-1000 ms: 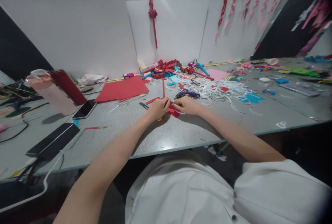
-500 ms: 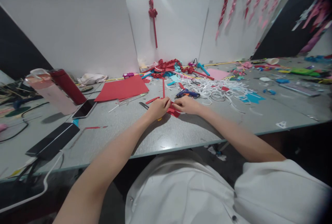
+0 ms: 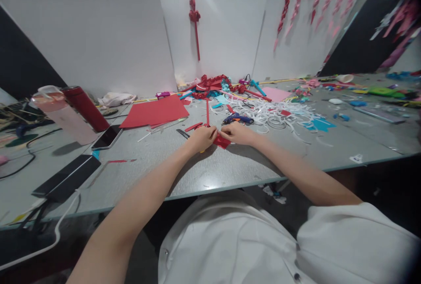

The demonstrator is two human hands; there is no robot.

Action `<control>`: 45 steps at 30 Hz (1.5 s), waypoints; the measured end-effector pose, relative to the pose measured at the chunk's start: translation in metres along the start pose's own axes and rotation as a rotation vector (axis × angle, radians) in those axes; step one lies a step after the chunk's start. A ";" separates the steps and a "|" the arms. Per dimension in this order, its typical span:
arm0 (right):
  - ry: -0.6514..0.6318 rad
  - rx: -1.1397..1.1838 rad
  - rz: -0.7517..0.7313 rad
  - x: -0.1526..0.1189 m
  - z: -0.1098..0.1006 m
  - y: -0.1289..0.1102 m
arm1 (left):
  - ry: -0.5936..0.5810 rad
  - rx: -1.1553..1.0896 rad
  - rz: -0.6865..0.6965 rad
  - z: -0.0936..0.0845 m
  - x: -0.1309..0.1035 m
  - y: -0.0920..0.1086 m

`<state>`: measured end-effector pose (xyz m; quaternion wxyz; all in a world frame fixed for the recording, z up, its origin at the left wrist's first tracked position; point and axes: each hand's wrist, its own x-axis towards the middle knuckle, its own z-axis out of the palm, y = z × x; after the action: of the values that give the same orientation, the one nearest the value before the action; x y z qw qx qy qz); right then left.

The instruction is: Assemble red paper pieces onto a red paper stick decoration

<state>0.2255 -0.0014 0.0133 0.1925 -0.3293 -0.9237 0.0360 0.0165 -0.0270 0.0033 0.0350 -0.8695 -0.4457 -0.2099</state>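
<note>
Near the middle of the table, my left hand (image 3: 204, 138) and my right hand (image 3: 238, 133) are close together, fingers pinched on a small red piece (image 3: 222, 140). The piece lies between and just below the fingertips; its far part is hidden by them. A narrow red strip (image 3: 207, 113) runs away from my left hand toward the back. Under my left hand lies a cutter (image 3: 183, 133), its dark end sticking out to the left. Just beyond my right hand is a blue glue gun (image 3: 238, 118). A short red strip (image 3: 194, 127) rests beyond the cutter.
Red sheets (image 3: 156, 110) lie back left, near a phone (image 3: 107, 137), a red flask (image 3: 86, 109) and a clear bottle (image 3: 64, 115). White paper strips (image 3: 279, 115) are heaped right of the glue gun. A black box (image 3: 67, 178) sits front left. White boards (image 3: 213, 38) stand behind.
My left hand has shifted slightly to the right and down, closer to my right hand. The red piece between them has turned a little. My right hand is nearly unmoved.
</note>
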 end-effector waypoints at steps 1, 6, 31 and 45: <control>0.002 0.004 0.000 0.000 0.000 0.000 | 0.002 0.001 -0.003 0.000 0.000 0.000; 0.007 0.024 0.003 0.000 0.000 0.002 | 0.003 -0.001 -0.003 0.001 0.000 -0.001; -0.030 0.014 0.016 0.000 0.000 0.002 | -0.034 0.062 -0.002 -0.004 0.000 0.005; -0.053 -0.003 0.016 0.000 0.001 0.003 | -0.059 0.131 0.002 -0.007 -0.002 0.009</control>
<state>0.2267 0.0012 0.0115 0.1671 -0.3361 -0.9258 0.0448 0.0210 -0.0355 0.0099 0.0788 -0.8716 -0.4585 -0.1545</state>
